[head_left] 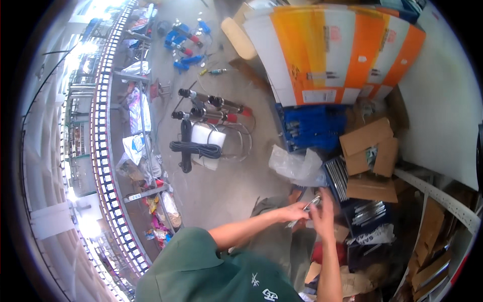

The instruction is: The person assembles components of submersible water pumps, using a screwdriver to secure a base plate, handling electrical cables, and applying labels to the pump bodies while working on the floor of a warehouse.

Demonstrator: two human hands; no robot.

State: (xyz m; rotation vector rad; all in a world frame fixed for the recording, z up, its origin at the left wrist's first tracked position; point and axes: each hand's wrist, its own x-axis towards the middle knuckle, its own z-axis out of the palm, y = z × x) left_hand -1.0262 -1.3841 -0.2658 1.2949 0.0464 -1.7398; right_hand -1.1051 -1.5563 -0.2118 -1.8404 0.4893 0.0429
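A small, shiny, curved metal piece [314, 202] is between my two hands, in front of my body. My left hand [293, 213] is closed around its lower left side. My right hand [323, 215] grips it from the other side, with the fingers pointing up. The fingers cover part of the piece, so its exact kind is hidden. Just beyond the hands lies a crumpled clear plastic bag [297, 165]. Close by on the right are blue bins of metal rods [336, 177] and shiny metal strips [370, 213].
On the floor ahead are several metal cylinders with black ends [216, 102], a coiled black cable [201, 149] and blue parts [187, 61]. Orange and white cartons [332, 60] and an open brown box [371, 153] stand right. A long rack [143, 110] runs along the left.
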